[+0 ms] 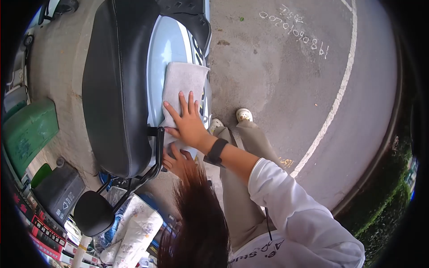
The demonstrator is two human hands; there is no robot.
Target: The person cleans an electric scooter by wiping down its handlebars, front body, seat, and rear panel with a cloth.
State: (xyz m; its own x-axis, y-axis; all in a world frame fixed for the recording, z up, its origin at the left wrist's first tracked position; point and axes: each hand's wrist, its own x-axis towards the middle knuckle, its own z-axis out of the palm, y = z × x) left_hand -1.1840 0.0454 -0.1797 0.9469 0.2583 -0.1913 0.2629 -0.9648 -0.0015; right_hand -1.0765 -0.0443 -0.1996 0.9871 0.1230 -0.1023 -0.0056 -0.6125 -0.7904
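Head view: cloth (185, 79) is touched by right hand (191, 127), spread flat, near seat (105, 89) edge; left hand (179, 165), grip undeterminable; pavement (272, 80) open beyond.

Cloth (185, 78) on side panel (168, 42), right of seat (109, 94); right hand (190, 126) on cloth, left hand (179, 166) nearer wearer; bin (56, 190) left (ground line (344, 81) far right).

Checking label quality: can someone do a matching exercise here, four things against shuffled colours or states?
Things:
1. cloth
2. seat
3. wristband
4. right hand

Colours or states:
A. dark strap, being worn
B. fingers spread, lying on fabric
C. black, long and padded
D. pale grey, lying against the light-blue panel

Pairs: 1-D, 2-C, 3-A, 4-B
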